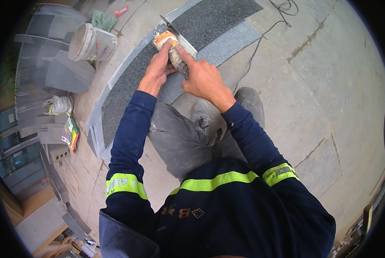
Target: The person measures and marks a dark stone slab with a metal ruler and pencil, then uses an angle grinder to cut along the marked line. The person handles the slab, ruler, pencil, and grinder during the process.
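My left hand [160,65] is closed round the front of a dusty power cutter [175,51] with an orange label, a thin round blade [171,26] and a pale base plate. My right hand [201,79] grips the tool's body behind it. The tool rests over a long dark speckled stone slab [222,19], which lies on a lighter grey slab [239,38]; whether the blade is in the stone, I cannot tell. My bent grey-trousered leg [179,142] is just below my hands.
To the left are a dirty white bucket [93,43], a green bag [101,21], grey tiles [67,73], bags [69,133] and a holed block [60,154]. A red packet [120,11] lies behind. A black cable [265,36] runs over the concrete floor [330,107] at the right.
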The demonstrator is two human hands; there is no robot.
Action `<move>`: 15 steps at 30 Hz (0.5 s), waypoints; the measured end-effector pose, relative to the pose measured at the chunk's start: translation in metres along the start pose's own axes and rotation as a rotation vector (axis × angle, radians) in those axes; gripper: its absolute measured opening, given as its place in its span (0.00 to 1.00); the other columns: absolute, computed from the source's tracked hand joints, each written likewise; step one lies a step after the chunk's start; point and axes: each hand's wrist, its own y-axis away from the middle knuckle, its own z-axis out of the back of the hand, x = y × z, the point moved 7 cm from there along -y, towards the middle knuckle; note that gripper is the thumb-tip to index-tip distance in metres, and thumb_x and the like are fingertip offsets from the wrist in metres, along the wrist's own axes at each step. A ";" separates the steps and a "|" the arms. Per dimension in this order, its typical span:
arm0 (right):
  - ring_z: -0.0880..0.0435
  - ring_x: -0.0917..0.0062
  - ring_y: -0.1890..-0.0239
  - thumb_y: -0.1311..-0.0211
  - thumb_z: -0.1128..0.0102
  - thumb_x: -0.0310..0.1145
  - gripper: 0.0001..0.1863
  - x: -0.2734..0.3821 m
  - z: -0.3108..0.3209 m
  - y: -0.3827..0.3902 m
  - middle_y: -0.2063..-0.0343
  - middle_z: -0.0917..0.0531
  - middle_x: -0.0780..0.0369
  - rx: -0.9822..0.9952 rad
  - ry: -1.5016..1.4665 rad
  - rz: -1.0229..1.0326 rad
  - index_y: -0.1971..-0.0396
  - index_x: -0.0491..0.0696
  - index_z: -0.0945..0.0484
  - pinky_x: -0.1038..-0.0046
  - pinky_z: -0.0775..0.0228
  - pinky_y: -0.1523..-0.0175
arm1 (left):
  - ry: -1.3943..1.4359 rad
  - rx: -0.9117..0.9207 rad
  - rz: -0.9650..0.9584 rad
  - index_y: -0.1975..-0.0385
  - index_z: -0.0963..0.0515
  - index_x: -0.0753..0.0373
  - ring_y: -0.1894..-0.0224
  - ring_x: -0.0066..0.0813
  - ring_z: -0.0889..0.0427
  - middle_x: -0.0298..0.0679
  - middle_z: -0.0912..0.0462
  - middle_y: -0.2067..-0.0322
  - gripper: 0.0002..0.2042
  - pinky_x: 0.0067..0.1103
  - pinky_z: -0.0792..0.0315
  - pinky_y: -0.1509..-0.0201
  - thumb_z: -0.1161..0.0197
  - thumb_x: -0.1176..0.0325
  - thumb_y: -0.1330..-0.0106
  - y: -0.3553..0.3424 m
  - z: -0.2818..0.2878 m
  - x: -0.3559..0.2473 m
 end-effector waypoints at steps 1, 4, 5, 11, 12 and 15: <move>0.09 0.34 0.57 0.48 0.26 0.31 0.58 -0.001 -0.001 -0.002 0.60 0.12 0.35 0.002 -0.001 -0.008 0.13 0.61 0.40 0.41 0.14 0.49 | -0.014 -0.002 0.006 0.33 0.20 0.62 0.46 0.36 0.09 0.42 0.10 0.45 0.34 0.39 0.18 0.38 0.39 0.35 0.19 -0.001 0.001 -0.001; 0.08 0.34 0.55 0.49 0.25 0.31 0.59 -0.001 -0.007 -0.012 0.60 0.11 0.36 -0.002 -0.008 -0.017 0.13 0.62 0.39 0.41 0.14 0.48 | -0.038 -0.018 0.007 0.33 0.19 0.61 0.47 0.36 0.09 0.41 0.09 0.46 0.34 0.39 0.18 0.38 0.39 0.35 0.19 -0.008 0.005 -0.006; 0.08 0.34 0.55 0.49 0.25 0.31 0.59 -0.001 -0.009 -0.017 0.60 0.11 0.36 -0.011 -0.013 -0.012 0.13 0.62 0.39 0.41 0.14 0.47 | -0.036 -0.031 0.000 0.34 0.19 0.61 0.47 0.36 0.09 0.41 0.09 0.47 0.34 0.39 0.18 0.38 0.39 0.34 0.19 -0.011 0.007 -0.007; 0.08 0.37 0.55 0.52 0.24 0.32 0.59 -0.002 -0.018 -0.042 0.62 0.09 0.40 -0.037 0.006 -0.015 0.14 0.60 0.37 0.44 0.15 0.47 | -0.028 -0.050 0.021 0.33 0.20 0.55 0.48 0.33 0.09 0.37 0.10 0.46 0.30 0.39 0.17 0.38 0.38 0.35 0.19 -0.037 0.020 -0.010; 0.08 0.37 0.55 0.52 0.24 0.32 0.59 -0.001 -0.017 -0.046 0.62 0.08 0.40 -0.029 0.005 -0.015 0.14 0.59 0.37 0.44 0.15 0.47 | -0.022 -0.042 0.026 0.33 0.20 0.53 0.48 0.32 0.09 0.36 0.10 0.45 0.29 0.39 0.17 0.38 0.38 0.36 0.18 -0.040 0.023 -0.011; 0.08 0.39 0.54 0.51 0.24 0.31 0.59 0.006 -0.013 -0.050 0.61 0.08 0.40 -0.022 0.046 -0.003 0.14 0.58 0.38 0.45 0.15 0.46 | 0.119 0.057 0.081 0.33 0.21 0.50 0.47 0.31 0.09 0.34 0.10 0.45 0.28 0.38 0.16 0.40 0.36 0.37 0.19 -0.041 0.022 -0.013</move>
